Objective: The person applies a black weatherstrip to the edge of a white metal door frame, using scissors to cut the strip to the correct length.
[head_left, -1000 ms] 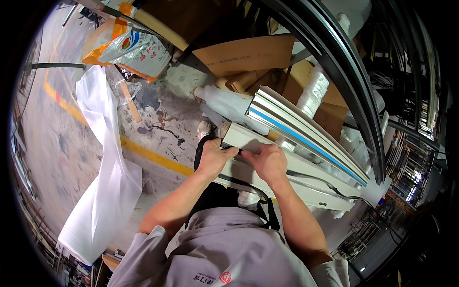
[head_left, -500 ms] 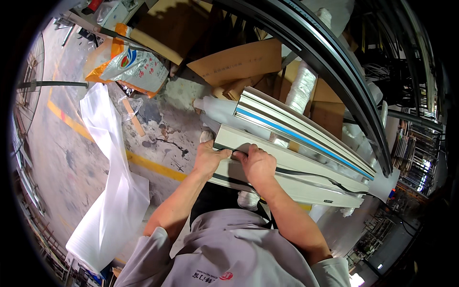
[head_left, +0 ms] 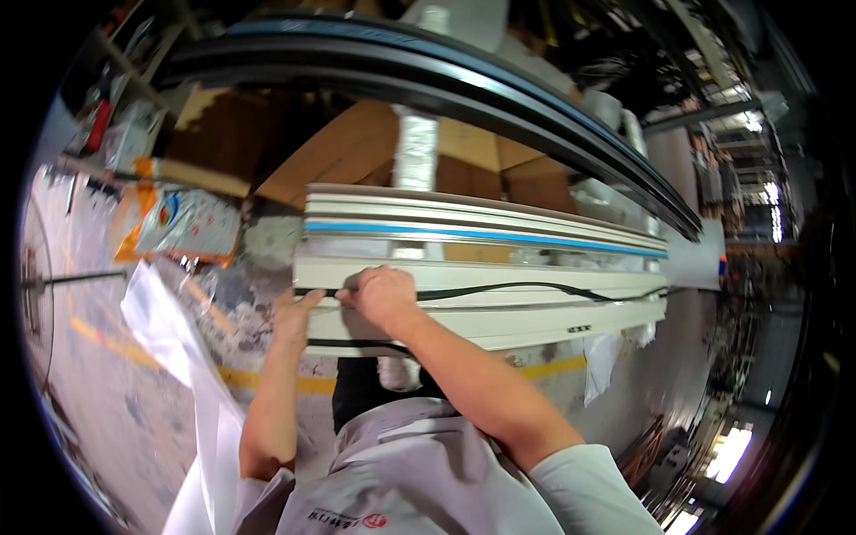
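Profile: long cream-white window-frame bar (head_left: pixel 499 308), ribbed lengthwise, lying level across middle of view, near end at left by both hands.
Stack: more cream bars (head_left: pixel 481 223) behind, just touching, one carrying a blue strip (head_left: pixel 481 235) along its length.
Seal: thin black rubber strip (head_left: pixel 526 288), seated in groove at left end, wavy and lifted out of groove toward right end.
Second seal: another black strip (head_left: pixel 343 342) along lower edge of bar, short stretch visible.
Right hand (head_left: pixel 383 299): knuckles up on top of bar, fingers curled, pinching black strip at groove.
Left hand (head_left: pixel 290 316): at cut end of bar, fingertips pressed against end face beside strip; whether anything is pinched, cannot tell.
Overhead: dark curved frame (head_left: pixel 464 76) arching above stack.
Behind stack: brown cardboard sheets (head_left: pixel 357 147); white wrapped roll (head_left: pixel 415 147) standing upright.
Sack: printed white-and-orange bag (head_left: pixel 183 223) on floor at left, bulging, contents hidden.
Floor: grey concrete (head_left: pixel 98 374), yellow painted line (head_left: pixel 267 381), clear plastic sheet (head_left: pixel 192 374) trailing at left.
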Demonstrator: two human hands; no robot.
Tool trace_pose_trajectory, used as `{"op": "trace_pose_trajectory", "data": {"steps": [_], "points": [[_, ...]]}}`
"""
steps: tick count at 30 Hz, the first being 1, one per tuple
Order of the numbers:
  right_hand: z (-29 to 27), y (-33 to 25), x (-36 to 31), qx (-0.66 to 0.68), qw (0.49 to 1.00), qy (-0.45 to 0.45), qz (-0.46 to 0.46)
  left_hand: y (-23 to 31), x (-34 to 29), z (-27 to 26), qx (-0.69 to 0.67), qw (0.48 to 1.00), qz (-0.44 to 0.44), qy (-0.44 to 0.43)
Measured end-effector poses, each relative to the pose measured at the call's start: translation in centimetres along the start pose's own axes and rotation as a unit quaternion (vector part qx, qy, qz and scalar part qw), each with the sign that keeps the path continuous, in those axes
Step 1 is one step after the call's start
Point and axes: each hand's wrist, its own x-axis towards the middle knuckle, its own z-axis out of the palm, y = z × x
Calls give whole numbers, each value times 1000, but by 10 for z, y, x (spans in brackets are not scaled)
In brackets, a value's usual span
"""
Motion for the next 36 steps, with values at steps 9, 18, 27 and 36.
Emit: {"op": "trace_pose_trajectory", "data": {"steps": [9, 18, 27, 36], "points": [[9, 277, -122, -13, 993, 77, 91, -2, -1, -1, 52, 997, 41, -27], [-5, 553, -230, -5, 965, 189, 182, -7, 16, -11, 150, 982, 95, 66], [17, 592, -209, -6, 954, 230, 195, 12, -61, 111, 584, 713, 169, 349], [-2, 602, -202, 37, 967, 191, 164, -109, -148, 419, 478, 709, 512, -83]]}}
